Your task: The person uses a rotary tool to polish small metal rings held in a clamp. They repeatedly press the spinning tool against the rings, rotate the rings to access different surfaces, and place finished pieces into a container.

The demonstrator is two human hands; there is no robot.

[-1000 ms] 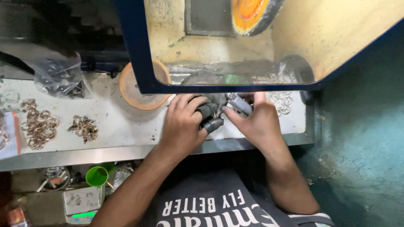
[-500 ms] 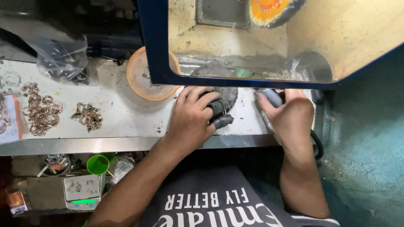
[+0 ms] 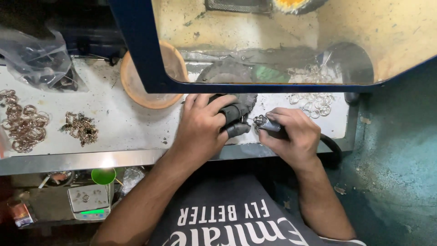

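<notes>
My left hand (image 3: 200,128) rests on the white bench (image 3: 114,118), fingers curled around a small piece wrapped in dark cloth (image 3: 234,112); the thumb and a fingertip wear dark guards. My right hand (image 3: 293,136) grips a metal rotary handpiece (image 3: 268,124) with a black hose trailing off to the right. The tool's tip points left and meets the cloth-wrapped piece between the two hands. What the cloth holds is hidden.
A blue-framed clear shield (image 3: 255,86) hangs over the bench's back. Behind it lie loose silver rings (image 3: 314,102) and an orange bowl (image 3: 145,86). Piles of rings (image 3: 22,125) and small metal parts (image 3: 81,128) lie left, near a plastic bag (image 3: 38,59). A small scale (image 3: 88,200) sits below.
My right hand has come back from the right with the handpiece, and its tip now meets the piece in my left hand. The camera view has shifted slightly.
</notes>
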